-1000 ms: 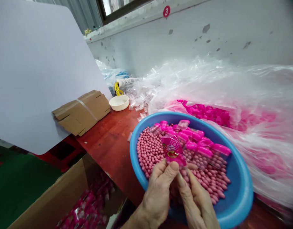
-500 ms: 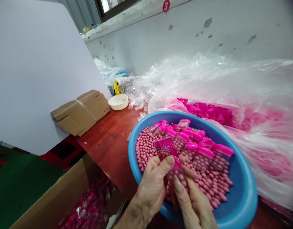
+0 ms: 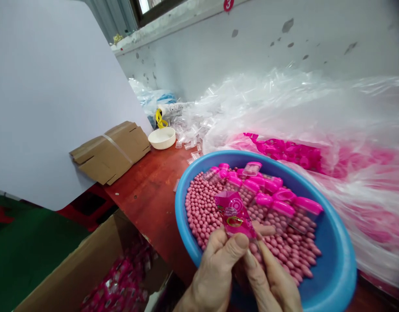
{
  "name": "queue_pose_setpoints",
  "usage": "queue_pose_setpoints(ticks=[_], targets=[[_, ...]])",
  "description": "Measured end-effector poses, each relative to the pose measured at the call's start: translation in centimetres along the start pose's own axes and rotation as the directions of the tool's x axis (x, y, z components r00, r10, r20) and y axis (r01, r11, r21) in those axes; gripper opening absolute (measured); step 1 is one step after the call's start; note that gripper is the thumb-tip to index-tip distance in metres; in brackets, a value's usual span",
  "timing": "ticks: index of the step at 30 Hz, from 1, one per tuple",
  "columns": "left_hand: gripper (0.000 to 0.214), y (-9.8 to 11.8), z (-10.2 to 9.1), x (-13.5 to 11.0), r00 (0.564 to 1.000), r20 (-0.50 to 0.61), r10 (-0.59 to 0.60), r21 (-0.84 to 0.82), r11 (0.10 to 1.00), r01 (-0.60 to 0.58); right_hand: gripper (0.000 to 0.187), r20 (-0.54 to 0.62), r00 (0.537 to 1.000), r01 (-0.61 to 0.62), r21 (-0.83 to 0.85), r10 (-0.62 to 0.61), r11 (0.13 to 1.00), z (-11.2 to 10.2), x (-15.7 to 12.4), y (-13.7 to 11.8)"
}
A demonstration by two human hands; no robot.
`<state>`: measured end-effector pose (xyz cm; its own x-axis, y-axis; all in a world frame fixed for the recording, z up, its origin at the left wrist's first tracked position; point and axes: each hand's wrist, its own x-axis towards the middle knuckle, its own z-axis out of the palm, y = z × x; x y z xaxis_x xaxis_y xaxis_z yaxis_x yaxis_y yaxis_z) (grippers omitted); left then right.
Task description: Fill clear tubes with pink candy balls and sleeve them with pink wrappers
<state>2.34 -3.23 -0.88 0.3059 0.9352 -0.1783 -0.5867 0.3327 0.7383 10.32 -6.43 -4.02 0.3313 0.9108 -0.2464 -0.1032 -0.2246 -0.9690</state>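
Note:
My left hand point(image 3: 218, 271) and my right hand point(image 3: 272, 281) meet at the bottom of the view, over the near rim of a blue plastic basin point(image 3: 335, 260). Both pinch a small pink printed packet point(image 3: 234, 214) that stands up between my thumbs. The basin holds a heap of small pink candy balls point(image 3: 202, 208) and a row of clear tubes with pink caps point(image 3: 270, 197), filled with the same balls.
The basin rests on a red-brown table point(image 3: 150, 195). A cardboard box point(image 3: 121, 281) with pink packets stands below the table's edge. Folded cardboard point(image 3: 111, 149), a white bowl point(image 3: 162, 138), a white board point(image 3: 50, 95) and clear plastic bags point(image 3: 300, 117) over pink parts lie beyond.
The pink packet dipped left and lower between my fingers, then came back up and upright. My hands have slid slightly down in view.

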Motion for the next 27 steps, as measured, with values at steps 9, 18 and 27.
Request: queue_pose_setpoints(ticks=[9, 18, 27], targets=[[0.021, -0.5, -0.7, 0.7, 0.969, -0.244, 0.042, -0.167, 0.982, -0.084, 0.059, -0.07, 0.994, -0.082, 0.094, 0.089, 0.992, 0.7, 0.6, 1.2], [0.022, 0.9, -0.2, 1.5, 0.988, -0.136, -0.075, -0.233, 0.972, 0.041, 0.061, -0.069, 0.986, -0.14, 0.171, 0.153, 0.975, 0.7, 0.5, 0.5], [0.023, 0.6, 0.1, 1.7, 0.983, -0.147, -0.11, -0.308, 0.949, 0.06, 0.055, 0.004, 0.983, -0.178, 0.237, 0.182, 0.955, 0.3, 0.7, 0.0]])
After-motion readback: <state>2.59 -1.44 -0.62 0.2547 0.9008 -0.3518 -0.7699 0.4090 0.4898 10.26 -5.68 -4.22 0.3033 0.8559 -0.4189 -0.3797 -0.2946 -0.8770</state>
